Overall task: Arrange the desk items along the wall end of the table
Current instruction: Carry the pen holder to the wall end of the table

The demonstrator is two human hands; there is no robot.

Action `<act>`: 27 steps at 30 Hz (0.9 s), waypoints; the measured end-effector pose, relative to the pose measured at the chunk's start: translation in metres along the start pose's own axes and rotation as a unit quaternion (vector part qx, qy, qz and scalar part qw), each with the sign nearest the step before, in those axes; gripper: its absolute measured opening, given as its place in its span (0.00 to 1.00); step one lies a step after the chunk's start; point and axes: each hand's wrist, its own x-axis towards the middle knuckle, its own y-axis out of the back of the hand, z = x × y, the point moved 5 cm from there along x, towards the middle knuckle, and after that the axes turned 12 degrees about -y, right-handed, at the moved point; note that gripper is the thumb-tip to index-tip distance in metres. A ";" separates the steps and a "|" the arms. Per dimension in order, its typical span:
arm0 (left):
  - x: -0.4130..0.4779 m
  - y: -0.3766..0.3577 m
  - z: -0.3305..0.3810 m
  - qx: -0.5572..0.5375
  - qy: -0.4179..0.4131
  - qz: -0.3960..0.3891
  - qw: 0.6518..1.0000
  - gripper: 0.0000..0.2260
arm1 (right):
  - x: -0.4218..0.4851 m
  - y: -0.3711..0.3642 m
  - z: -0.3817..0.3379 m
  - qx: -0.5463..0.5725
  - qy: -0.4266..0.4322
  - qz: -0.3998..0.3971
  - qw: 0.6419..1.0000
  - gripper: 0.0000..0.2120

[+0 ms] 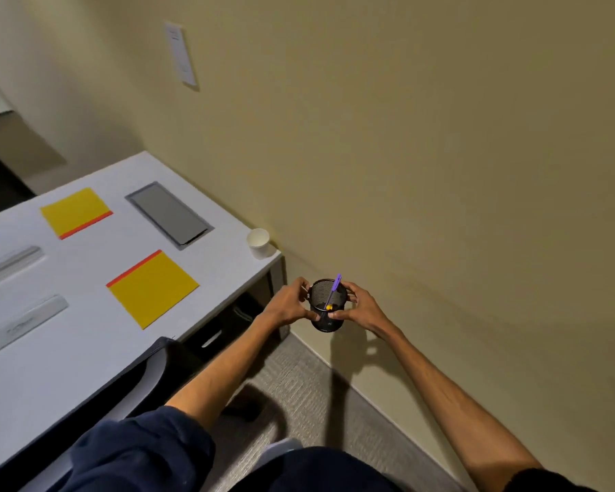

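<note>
mesh cup (327, 308) held in air past the surface (228, 253) corner near the wall, left hand (287, 306) and right hand (360, 307) grip curled round its sides. risk: tilting could spill the purple pen (334, 291); setting down could knock the paper cup (259, 243).

Left hand (288, 303) and right hand (361, 307) bare, left forearm (221, 363) and right forearm (441, 385) uncovered, dark sleeve edge (547, 481) at right upper arm, creased dark navy garment (139, 452) over the lap.
</note>
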 end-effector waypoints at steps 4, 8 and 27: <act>-0.006 0.042 -0.029 0.017 0.035 0.043 0.998 0.32 | 0.038 -0.028 -0.039 -0.024 0.030 -0.059 0.997 0.39; -0.019 0.088 -0.065 0.010 0.084 0.097 0.992 0.32 | 0.072 -0.071 -0.079 -0.032 0.054 -0.123 0.990 0.38; 0.045 0.271 -0.200 -0.047 0.127 0.276 0.952 0.36 | 0.242 -0.178 -0.280 -0.088 0.160 -0.157 0.970 0.38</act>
